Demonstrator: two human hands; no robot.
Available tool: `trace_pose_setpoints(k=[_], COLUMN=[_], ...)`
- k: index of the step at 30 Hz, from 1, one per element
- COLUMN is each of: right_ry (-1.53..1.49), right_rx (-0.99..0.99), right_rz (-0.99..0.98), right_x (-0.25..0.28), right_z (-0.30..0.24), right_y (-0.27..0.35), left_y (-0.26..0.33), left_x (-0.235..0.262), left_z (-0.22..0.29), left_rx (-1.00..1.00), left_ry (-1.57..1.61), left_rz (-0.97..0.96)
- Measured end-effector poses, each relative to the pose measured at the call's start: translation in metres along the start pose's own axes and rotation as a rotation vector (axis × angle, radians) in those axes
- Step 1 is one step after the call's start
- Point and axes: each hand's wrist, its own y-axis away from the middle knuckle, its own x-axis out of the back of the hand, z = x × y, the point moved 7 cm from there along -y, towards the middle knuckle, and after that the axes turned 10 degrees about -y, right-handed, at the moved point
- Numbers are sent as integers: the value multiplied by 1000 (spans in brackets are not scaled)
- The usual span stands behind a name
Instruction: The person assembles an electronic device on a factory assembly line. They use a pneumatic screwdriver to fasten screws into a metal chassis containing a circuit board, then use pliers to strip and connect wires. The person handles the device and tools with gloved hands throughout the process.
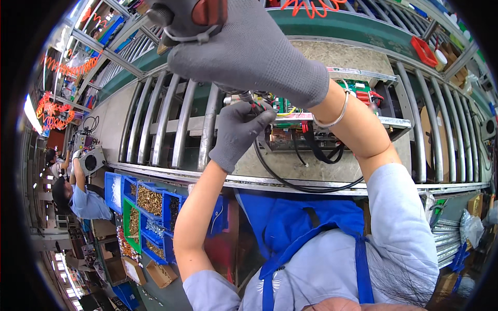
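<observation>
The right hand (pixel 244 57) grips a power driver (pixel 191 18), the left hand (pixel 238 129) pinches wires (pixel 258 107); the open metal case (pixel 394 122) seems unfinished.

Gray-gloved right hand (pixel 225 58) clenched and raised, left hand (pixel 239 129) pinching below, forearms (pixel 201 207) bare

there is room to pass over the rollers (pixel 166 121) left of centre; the right hand (pixel 233 57) with its power tool (pixel 184 18) blocks upper centre, a black cable (pixel 311 191) loops below centre.
</observation>
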Motion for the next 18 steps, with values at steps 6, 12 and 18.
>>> trace_pose_setpoints(k=[6, 12, 18], right_ry=[-40, -21, -428], right_rx=[-51, -38, -201], right_rz=[0, -31, -78], right_x=[15, 13, 43], right_z=[4, 15, -28], right_y=[10, -1, 25], left_y=[2, 6, 88], left_x=[-4, -2, 0], left_z=[1, 11, -55], left_rx=[55, 20, 422], left_ry=[39, 49, 1148], left_rz=[0, 86, 664])
